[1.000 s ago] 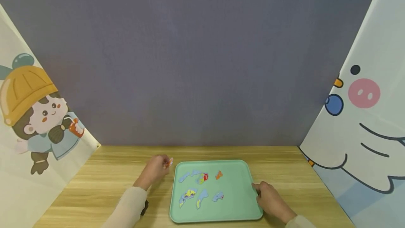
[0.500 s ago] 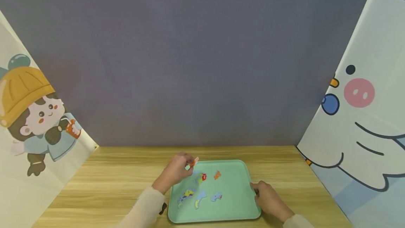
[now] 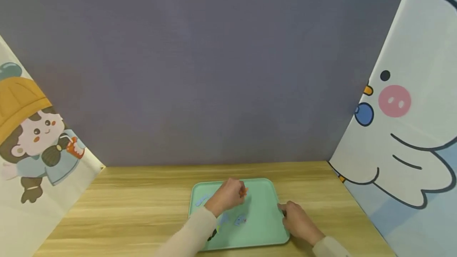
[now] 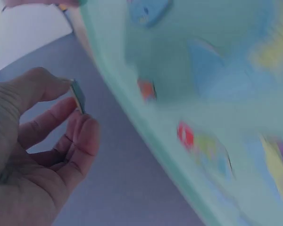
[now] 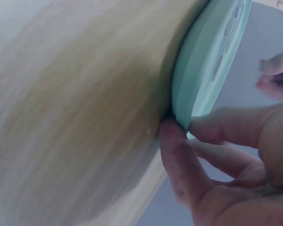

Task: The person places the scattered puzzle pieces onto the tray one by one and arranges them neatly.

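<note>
My left hand (image 3: 227, 196) is over the green tray (image 3: 265, 221), pinching a small flat puzzle piece (image 4: 79, 96) between thumb and fingers. The piece looks orange in the head view and shows edge-on in the left wrist view. A small orange piece (image 4: 146, 89) lies on the tray, near its far rim. Close by is a red, green and blue piece (image 4: 198, 141). A blue piece (image 3: 240, 220) rests near the tray's middle. With thumb and fingers, my right hand (image 5: 226, 162) grips the tray's right rim. My left forearm hides some pieces in the head view.
The tray sits on a wood-grain table (image 3: 143, 209). At the tray's left lies a light blue piece (image 3: 202, 200). A dark grey wall (image 3: 214, 70) stands behind, with cartoon-printed panels (image 3: 410, 138) at both sides.
From left of the tray, my left hand has moved right with the puzzle piece and is now over the tray. The right hand keeps its grip on the rim.
</note>
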`<state>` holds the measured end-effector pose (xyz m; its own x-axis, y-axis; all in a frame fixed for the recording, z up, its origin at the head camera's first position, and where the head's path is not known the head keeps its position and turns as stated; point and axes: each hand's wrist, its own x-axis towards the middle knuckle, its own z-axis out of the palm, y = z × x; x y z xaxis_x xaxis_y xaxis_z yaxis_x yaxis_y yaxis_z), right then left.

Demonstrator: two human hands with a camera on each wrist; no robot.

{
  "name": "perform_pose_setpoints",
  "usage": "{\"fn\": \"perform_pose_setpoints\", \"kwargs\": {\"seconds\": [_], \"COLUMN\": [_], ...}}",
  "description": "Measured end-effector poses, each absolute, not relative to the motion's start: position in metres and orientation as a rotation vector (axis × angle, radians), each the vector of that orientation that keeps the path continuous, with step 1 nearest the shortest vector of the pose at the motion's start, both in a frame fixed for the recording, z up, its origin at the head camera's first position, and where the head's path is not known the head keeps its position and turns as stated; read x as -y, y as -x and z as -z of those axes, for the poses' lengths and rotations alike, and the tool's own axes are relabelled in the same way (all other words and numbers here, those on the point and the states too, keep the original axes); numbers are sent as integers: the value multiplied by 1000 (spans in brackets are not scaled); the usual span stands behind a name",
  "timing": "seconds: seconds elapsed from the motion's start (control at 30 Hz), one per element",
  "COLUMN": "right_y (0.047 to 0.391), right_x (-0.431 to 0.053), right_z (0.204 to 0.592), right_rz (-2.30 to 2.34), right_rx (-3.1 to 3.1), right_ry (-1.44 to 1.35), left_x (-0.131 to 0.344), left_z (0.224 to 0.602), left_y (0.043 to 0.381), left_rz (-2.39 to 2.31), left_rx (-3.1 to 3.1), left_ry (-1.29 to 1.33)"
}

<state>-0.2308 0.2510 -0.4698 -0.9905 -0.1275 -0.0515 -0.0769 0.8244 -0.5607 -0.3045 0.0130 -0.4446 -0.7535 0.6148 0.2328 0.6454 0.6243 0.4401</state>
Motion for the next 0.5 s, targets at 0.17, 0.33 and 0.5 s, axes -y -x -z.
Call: {"fn": "perform_pose_setpoints", "kwargs": {"seconds": [0.17, 0.33, 0.5], "right_y": [235, 237, 237], "right_x": [-242, -239, -235], "right_z": [470, 471, 457], "right_rz": [911, 913, 862], "right_rx": [-2870, -2876, -3025], "right_ry": [177, 211, 305], "left_x": [-35, -49, -40], "left_z": [458, 471, 459], "left_y": [307, 309, 302], "left_rz": [723, 513, 428], "left_rx": [2889, 2906, 2863], "left_ry": [985, 936, 935]}}
